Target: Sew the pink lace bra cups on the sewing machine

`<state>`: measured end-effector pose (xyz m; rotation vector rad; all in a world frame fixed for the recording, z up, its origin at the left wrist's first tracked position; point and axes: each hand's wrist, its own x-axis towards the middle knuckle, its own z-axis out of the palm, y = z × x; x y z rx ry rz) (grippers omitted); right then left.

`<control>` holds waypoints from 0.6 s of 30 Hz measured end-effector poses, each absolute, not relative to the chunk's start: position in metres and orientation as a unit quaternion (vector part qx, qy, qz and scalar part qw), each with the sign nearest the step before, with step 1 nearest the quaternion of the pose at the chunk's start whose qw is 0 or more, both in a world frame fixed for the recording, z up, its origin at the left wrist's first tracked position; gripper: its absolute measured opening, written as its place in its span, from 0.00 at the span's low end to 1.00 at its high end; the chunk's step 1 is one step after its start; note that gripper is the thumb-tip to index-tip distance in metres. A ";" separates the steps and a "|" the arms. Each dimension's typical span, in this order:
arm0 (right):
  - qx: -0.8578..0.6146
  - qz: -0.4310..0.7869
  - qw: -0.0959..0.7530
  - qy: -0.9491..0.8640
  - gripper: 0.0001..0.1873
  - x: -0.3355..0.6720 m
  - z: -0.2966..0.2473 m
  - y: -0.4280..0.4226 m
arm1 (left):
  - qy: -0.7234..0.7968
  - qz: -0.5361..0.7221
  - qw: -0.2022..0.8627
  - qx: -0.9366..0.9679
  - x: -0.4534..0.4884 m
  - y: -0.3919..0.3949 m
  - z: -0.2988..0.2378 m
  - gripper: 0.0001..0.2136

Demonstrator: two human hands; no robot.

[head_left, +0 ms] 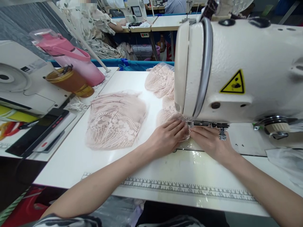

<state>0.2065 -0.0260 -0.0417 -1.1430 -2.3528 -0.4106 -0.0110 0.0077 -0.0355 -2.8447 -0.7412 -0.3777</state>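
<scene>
Pale pink lace fabric (167, 112) runs under the head of a white sewing machine (227, 69), gathered at the presser foot (190, 124). On the left of the foot, my left hand (167, 135) presses down with its fingers together and closed on the lace. My right hand (213, 142) is on the other side, its fingertips closed at the fabric's edge beside the foot and partly hidden by the metal parts there. A separate pink lace piece (115, 121) lies flat on the table to the left. More lace (159, 78) is bunched behind the machine head.
A printed ruler (189, 190) runs along the front of the white table (71, 160). At left stand a pink bottle (75, 61), an amber cup (71, 82) and a black device (38, 132). Red-handled scissors (13, 129) lie farther left. Another person (94, 28) sits beyond.
</scene>
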 end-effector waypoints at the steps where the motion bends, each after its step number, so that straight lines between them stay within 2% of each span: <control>1: -0.414 -0.154 0.251 -0.861 0.13 0.208 -0.044 -0.025 | -0.249 -0.125 0.087 -0.956 -0.011 0.008 -0.035 0.18; 11: -0.480 -0.062 0.304 -0.821 0.11 0.209 -0.046 -0.023 | -0.245 -0.120 0.080 -0.959 -0.011 0.007 -0.031 0.18; 18: -0.487 -0.048 0.315 -0.813 0.12 0.208 -0.044 -0.022 | -0.257 -0.129 0.080 -0.954 -0.009 0.008 -0.033 0.18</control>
